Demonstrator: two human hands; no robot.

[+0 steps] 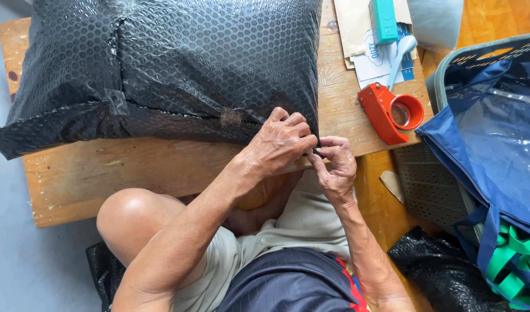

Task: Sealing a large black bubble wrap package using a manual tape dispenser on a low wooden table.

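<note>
A bulky parcel wrapped in black bubble wrap point(161, 63) lies across the far part of the wooden bench point(103, 173), covering most of it and overhanging the left edge. Both hands meet at the parcel's near right corner, close to the bench's front edge. The left hand point(279, 141) lies knuckles-up on the wrap with its fingers curled together, pinching the wrap's edge; the right hand point(334, 164) sits just beside it, fingertips pressed together on the same edge, touching the left hand's fingers. What exactly is pinched between them is too small to tell. On the bench's right edge rests a red tape dispenser point(389, 110), with a teal box point(384, 20) lying on brown paper envelopes point(357, 34) at the far right corner. A blue bag point(490, 150) stands beside the bench on the right.
</note>
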